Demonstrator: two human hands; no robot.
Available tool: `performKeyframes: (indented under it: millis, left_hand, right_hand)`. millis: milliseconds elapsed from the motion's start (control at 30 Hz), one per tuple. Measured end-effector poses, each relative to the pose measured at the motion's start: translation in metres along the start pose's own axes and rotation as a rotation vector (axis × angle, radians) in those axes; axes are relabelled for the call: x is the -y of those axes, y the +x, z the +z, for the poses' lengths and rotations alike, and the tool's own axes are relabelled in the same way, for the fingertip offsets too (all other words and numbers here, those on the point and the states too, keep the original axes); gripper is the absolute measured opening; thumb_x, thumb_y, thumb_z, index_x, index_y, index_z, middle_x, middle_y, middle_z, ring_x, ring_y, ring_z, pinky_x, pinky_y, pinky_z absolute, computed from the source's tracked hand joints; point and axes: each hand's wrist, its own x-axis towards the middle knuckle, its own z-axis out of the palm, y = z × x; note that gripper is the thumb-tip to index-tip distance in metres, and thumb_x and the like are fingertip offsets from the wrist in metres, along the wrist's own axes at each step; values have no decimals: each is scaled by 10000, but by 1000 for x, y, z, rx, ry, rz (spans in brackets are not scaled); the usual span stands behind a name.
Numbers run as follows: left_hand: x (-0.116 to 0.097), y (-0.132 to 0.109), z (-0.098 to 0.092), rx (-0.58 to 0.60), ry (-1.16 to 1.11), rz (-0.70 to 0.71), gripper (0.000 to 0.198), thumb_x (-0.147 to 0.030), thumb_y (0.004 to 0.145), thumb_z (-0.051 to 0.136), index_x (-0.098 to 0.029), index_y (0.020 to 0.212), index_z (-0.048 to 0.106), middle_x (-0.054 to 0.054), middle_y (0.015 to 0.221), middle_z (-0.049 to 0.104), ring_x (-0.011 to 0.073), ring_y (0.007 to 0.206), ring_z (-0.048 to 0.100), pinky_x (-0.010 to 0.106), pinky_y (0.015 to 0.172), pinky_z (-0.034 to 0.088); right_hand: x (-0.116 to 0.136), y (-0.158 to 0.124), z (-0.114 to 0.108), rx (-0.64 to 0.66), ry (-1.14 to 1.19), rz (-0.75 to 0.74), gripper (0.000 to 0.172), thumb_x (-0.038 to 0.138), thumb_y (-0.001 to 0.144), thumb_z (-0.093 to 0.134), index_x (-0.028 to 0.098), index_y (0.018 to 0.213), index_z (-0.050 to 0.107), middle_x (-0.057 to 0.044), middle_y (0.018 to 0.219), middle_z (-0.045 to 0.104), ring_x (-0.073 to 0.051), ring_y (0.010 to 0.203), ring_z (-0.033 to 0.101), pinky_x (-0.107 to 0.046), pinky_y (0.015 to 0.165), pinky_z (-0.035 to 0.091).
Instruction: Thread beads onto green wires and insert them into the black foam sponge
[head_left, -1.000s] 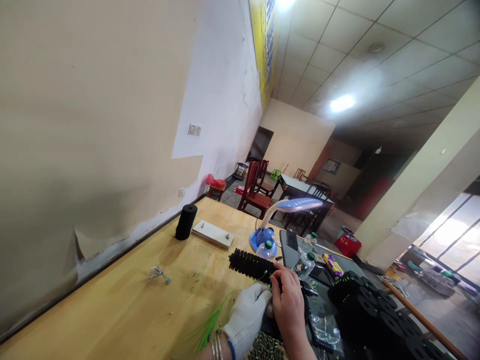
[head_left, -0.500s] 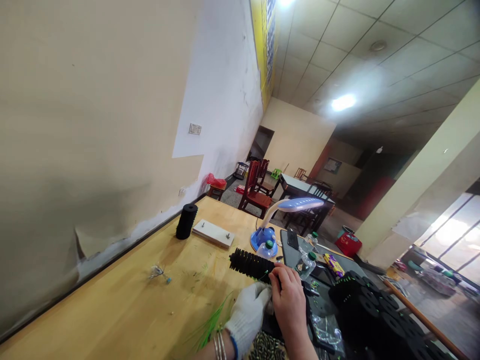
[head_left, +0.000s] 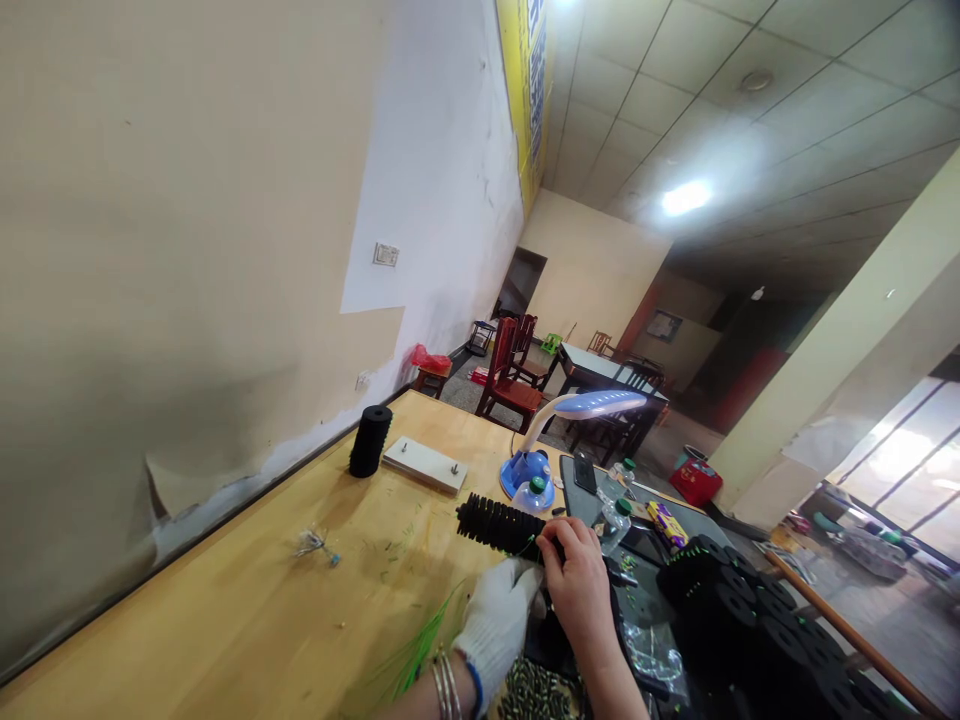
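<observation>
A black ribbed roll [head_left: 499,527] lies slantwise above the table's near right part, with my bare right hand [head_left: 576,570] closed at its right end, thumb and fingers pinched on it. My left hand [head_left: 495,610], in a white knit glove, is curled just below the same end; what its fingers hold is hidden. Thin green strands [head_left: 424,645] lie left of the glove. Small metal pieces [head_left: 534,690] are heaped below my hands. Many black foam rolls [head_left: 750,610] are piled at the right.
A black cylinder [head_left: 370,440] stands near a white board [head_left: 426,465] with two pegs. Behind the roll are a blue lamp [head_left: 527,470] and green-capped bottles [head_left: 616,522]. A phone [head_left: 585,474] and yellow-purple packet [head_left: 666,524] lie on the grey mat.
My right hand has shifted slightly left and up at the roll's end. The gloved hand has barely moved, and the view has shifted a little.
</observation>
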Motion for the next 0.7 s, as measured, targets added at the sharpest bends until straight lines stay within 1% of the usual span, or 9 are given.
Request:
performKeyframes:
  millis: [200,333,400,500,700]
  left_hand:
    - [1,1,-1,-9,47,-15,202,-343,773,550,-177,675,612,-11,565,597,149,555,528,274,607,403]
    - [-1,-1,1,-26,45,-21,178,-310,766,523,-179,679,608,-12,559,598,153,574,538,266,601,397]
    - [-1,-2,2,-30,38,-19,179,-318,759,525,-180,682,608,-11,568,603,154,577,538,265,597,396]
    - [1,-2,3,-35,32,-17,186,-337,756,536,-178,688,608,-7,589,612,151,573,532,268,597,395]
    - [3,-1,1,-32,57,-32,186,-340,775,547,-188,675,585,-9,613,622,142,565,523,264,591,384]
  right_hand:
    - [-9,8,-5,34,162,72,148,317,841,559,228,730,599,-39,809,663,-225,785,608,-335,730,469]
    - [-12,12,-8,76,244,98,149,331,824,547,222,737,600,-33,778,666,-217,755,626,-317,698,477]
    - [-12,12,-8,79,254,102,138,325,809,556,222,728,599,-29,770,665,-215,747,626,-313,691,476]
    - [-10,11,-8,73,258,108,127,318,808,559,224,733,601,-29,794,668,-215,768,627,-315,718,478]
    - [-9,10,-4,56,212,108,110,287,808,563,233,715,585,-23,787,653,-211,763,614,-314,730,480]
